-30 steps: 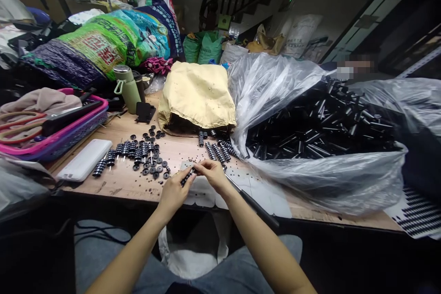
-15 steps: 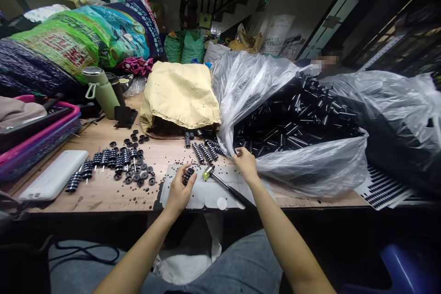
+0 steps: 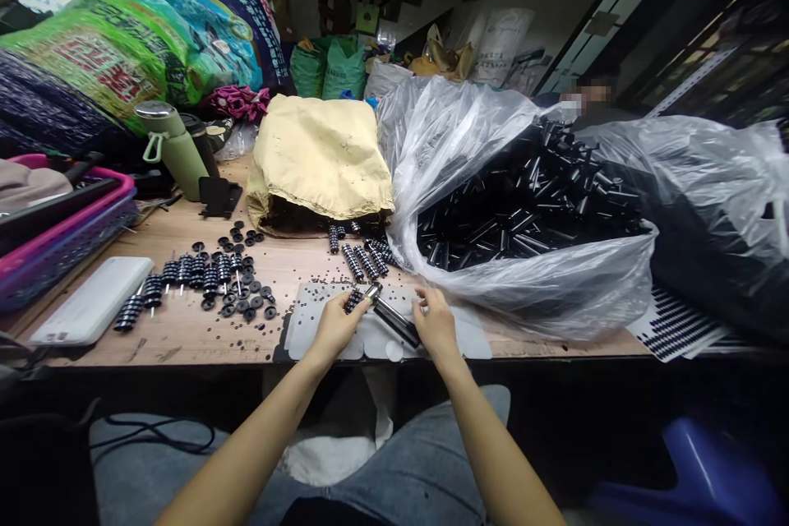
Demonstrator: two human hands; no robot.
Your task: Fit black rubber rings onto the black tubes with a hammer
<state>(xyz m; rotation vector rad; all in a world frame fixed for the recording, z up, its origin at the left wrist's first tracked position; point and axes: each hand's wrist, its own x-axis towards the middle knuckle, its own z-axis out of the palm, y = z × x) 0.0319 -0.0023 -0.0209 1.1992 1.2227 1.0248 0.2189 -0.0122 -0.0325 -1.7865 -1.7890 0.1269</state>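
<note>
My left hand (image 3: 336,325) is closed on a small black ribbed roller (image 3: 353,301), held low over a grey plate (image 3: 305,316). Its fingertips are close to the metal head of a hammer (image 3: 394,320), which points away from me and to the left. Over the hammer's dark handle end hovers my right hand (image 3: 436,325), fingers curled but apart; I cannot make out anything held in it. The handle's far end is hidden by this hand. Behind the plate lie several ribbed rollers (image 3: 363,261), in front of a yellow paper sack (image 3: 324,152).
An open clear plastic bag (image 3: 555,288) full of black tubes (image 3: 518,205) bulges at the right. Ribbed rollers on pins (image 3: 197,271), black discs (image 3: 250,300) and a white power bank (image 3: 92,300) lie left. A green flask (image 3: 173,148) and pink basket (image 3: 74,214) stand beyond. A person (image 3: 595,99) is at the back.
My right hand has let go of the plastic bag's edge and come down towards the hammer. With the ribbed roller still in it, my left hand has shifted slightly right, close to the hammer head.
</note>
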